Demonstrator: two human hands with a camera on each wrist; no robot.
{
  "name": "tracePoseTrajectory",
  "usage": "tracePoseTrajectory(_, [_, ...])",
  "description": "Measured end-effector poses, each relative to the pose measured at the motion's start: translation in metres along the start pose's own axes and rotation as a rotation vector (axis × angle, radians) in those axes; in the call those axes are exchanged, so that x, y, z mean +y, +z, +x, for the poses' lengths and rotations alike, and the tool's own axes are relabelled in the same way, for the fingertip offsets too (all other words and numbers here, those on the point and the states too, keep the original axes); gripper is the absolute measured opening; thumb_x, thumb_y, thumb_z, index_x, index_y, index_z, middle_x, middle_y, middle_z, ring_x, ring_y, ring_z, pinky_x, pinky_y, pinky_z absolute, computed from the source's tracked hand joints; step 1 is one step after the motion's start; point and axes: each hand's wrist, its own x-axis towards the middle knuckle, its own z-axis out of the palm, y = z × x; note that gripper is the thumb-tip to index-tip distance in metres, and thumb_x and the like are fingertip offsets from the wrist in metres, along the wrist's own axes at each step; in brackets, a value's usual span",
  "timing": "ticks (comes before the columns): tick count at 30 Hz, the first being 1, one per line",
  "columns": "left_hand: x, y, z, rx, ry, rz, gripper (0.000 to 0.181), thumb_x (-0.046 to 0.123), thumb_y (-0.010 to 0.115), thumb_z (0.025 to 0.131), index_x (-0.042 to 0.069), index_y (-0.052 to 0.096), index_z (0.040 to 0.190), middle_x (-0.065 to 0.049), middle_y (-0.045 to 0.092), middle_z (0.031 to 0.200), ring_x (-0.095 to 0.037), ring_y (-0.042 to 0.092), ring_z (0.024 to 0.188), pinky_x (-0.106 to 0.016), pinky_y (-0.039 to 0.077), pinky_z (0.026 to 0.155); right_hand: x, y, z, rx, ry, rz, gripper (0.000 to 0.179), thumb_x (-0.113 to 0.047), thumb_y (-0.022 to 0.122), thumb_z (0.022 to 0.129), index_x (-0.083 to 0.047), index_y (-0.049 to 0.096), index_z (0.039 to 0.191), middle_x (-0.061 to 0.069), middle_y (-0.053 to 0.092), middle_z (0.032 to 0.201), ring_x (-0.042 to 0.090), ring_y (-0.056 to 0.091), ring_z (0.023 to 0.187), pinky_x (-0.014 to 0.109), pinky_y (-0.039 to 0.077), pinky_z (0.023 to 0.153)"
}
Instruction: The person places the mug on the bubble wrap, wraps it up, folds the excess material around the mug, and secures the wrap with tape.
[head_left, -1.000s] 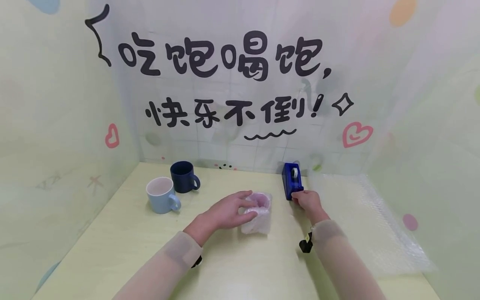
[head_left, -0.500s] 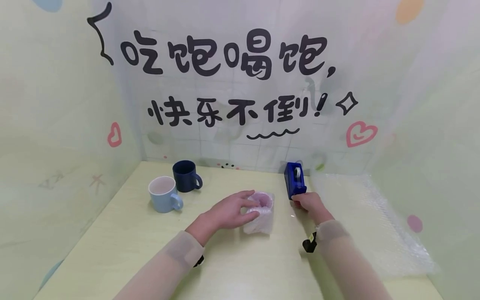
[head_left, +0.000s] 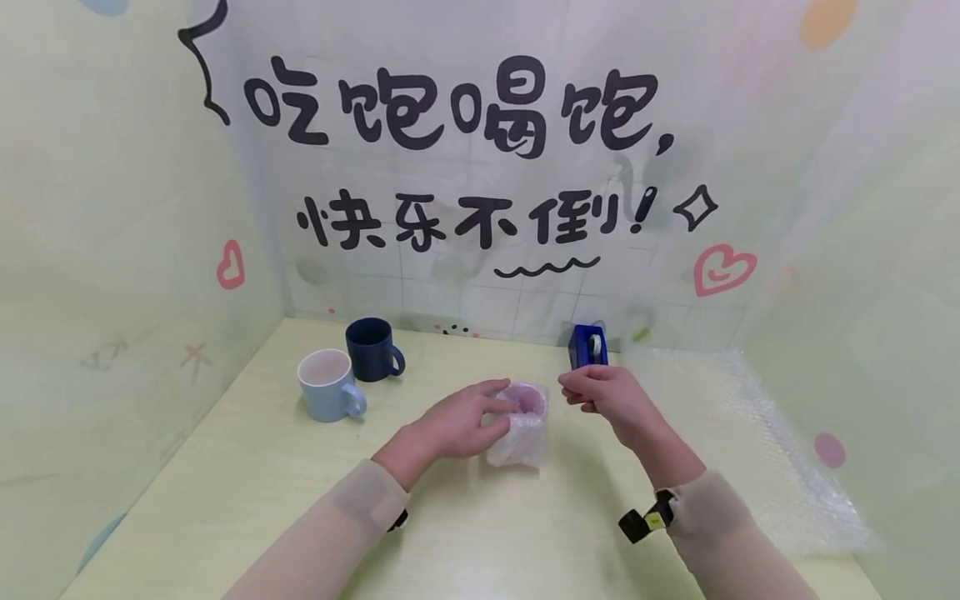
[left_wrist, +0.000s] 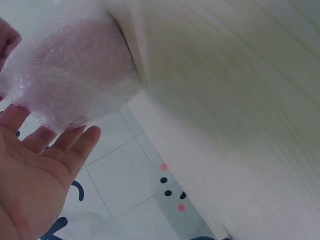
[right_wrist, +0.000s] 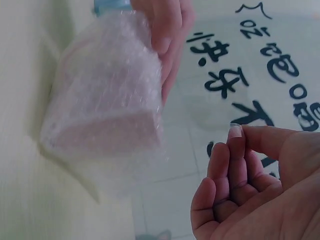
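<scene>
A pink cup wrapped in bubble wrap point(head_left: 521, 446) stands upright on the table, its pink inside showing at the top. My left hand point(head_left: 459, 422) holds it from the left, with fingers and thumb around its upper part. In the left wrist view, fingertips touch the wrap. My right hand point(head_left: 617, 400) is raised in front of the blue tape dispenser point(head_left: 581, 346), partly covering it. Thumb and index finger pinch a small strip of clear tape point(right_wrist: 235, 125), barely visible in the right wrist view.
A light blue mug point(head_left: 324, 392) and a dark blue mug point(head_left: 369, 354) stand at the back left. A sheet of bubble wrap point(head_left: 720, 450) lies along the right side of the table point(head_left: 247, 467). Printed walls close in the back and sides.
My right hand has lifted away from the tape dispenser's front, toward me and slightly left, carrying the clear tape. The left hand stays on the wrapped cup.
</scene>
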Motion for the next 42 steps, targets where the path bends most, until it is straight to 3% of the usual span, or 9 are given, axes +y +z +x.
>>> tracePoseTrajectory(6, [0.002, -0.001, -0.001, -0.01, -0.021, -0.023, 0.048, 0.03, 0.042, 0.111, 0.019, 0.071, 0.148, -0.011, 0.042, 0.176, -0.037, 0.041, 0.162, -0.057, 0.037, 0.132, -0.018, 0.026, -0.012, -0.081, -0.077, 0.044, 0.019, -0.018, 0.072, 0.105, 0.0, 0.079, 0.105, -0.005, 0.076, 0.088, 0.014, 0.072, 0.091, 0.026, 0.057, 0.083])
tracePoseTrajectory(11, [0.001, -0.001, 0.0, -0.003, -0.008, -0.023, 0.051, 0.032, 0.036, 0.114, 0.016, 0.072, 0.147, -0.011, 0.043, 0.175, -0.035, 0.042, 0.163, -0.056, 0.036, 0.132, -0.018, 0.044, -0.004, -0.066, -0.087, 0.039, 0.03, -0.02, 0.071, 0.106, 0.009, 0.077, 0.116, 0.004, 0.082, 0.095, 0.016, 0.073, 0.093, 0.031, 0.057, 0.086])
tracePoseTrajectory(16, [0.003, 0.001, 0.002, -0.014, -0.066, -0.041, 0.057, 0.057, 0.049, 0.112, 0.018, 0.072, 0.147, -0.007, 0.043, 0.176, -0.034, 0.042, 0.163, -0.058, 0.038, 0.131, -0.011, 0.053, 0.01, 0.002, -0.044, 0.048, 0.033, -0.022, 0.073, 0.105, 0.008, 0.076, 0.12, 0.014, 0.082, 0.106, 0.016, 0.073, 0.094, 0.026, 0.059, 0.083])
tracePoseTrajectory(19, [0.004, 0.003, 0.003, 0.001, -0.074, -0.026, 0.06, 0.063, 0.058, 0.107, 0.019, 0.074, 0.145, -0.008, 0.046, 0.174, -0.035, 0.045, 0.16, -0.059, 0.042, 0.128, -0.007, 0.055, 0.015, 0.028, -0.023, 0.055, 0.035, -0.023, 0.075, 0.104, 0.007, 0.076, 0.121, 0.014, 0.082, 0.107, 0.017, 0.074, 0.094, 0.026, 0.059, 0.081])
tracePoseTrajectory(25, [0.004, 0.005, 0.005, 0.054, -0.031, -0.006, 0.049, 0.051, 0.069, 0.105, 0.016, 0.078, 0.139, -0.014, 0.053, 0.168, -0.037, 0.051, 0.156, -0.058, 0.045, 0.126, -0.004, 0.058, 0.024, 0.076, -0.034, 0.021, 0.03, -0.027, 0.075, 0.105, 0.001, 0.079, 0.116, 0.012, 0.081, 0.107, 0.019, 0.073, 0.097, 0.03, 0.06, 0.085])
tracePoseTrajectory(34, [0.007, 0.007, 0.007, 0.094, -0.011, -0.032, 0.044, 0.041, 0.076, 0.101, 0.011, 0.08, 0.133, -0.02, 0.059, 0.16, -0.04, 0.057, 0.149, -0.057, 0.049, 0.122, 0.013, 0.062, 0.041, 0.142, -0.166, -0.048, 0.019, -0.023, 0.079, 0.102, -0.005, 0.081, 0.107, 0.007, 0.081, 0.106, 0.018, 0.068, 0.1, 0.027, 0.054, 0.085])
tracePoseTrajectory(42, [0.008, 0.007, 0.008, 0.114, 0.002, -0.018, 0.04, 0.038, 0.077, 0.101, 0.011, 0.081, 0.13, -0.022, 0.061, 0.157, -0.04, 0.059, 0.146, -0.056, 0.051, 0.121, 0.032, 0.066, 0.048, 0.132, -0.134, -0.037, 0.013, -0.015, 0.077, 0.103, -0.003, 0.079, 0.107, 0.009, 0.08, 0.103, 0.015, 0.071, 0.09, 0.024, 0.057, 0.076])
